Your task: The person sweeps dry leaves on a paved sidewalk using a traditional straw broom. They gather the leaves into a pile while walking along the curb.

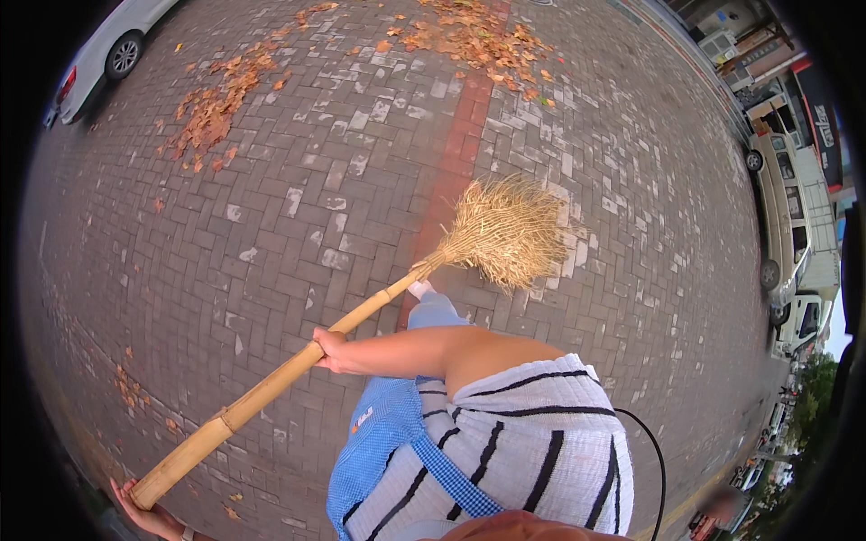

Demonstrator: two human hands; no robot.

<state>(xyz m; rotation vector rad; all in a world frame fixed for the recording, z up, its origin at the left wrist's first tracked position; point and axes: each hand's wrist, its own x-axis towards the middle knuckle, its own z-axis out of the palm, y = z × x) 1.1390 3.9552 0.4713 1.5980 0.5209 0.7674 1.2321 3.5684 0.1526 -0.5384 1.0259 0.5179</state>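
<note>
A straw broom [361,311] with a thick bamboo handle slants across the view from lower left to centre. Its fanned bristle head [508,233] lies over the brick paving, beside a red brick strip. My right hand [330,350] is closed around the middle of the handle, with the bare arm reaching across my body. At the handle's thick end, my left hand [144,512] holds on from below, a band on its wrist. Part of that hand is cut off by the picture's dark rim.
Dry orange leaves lie in a pile [483,41] far ahead and in another heap [216,104] to the left. A white car [104,54] stands at the upper left. A van [787,203] is parked along the right. My shoe [419,288] is near the broom head.
</note>
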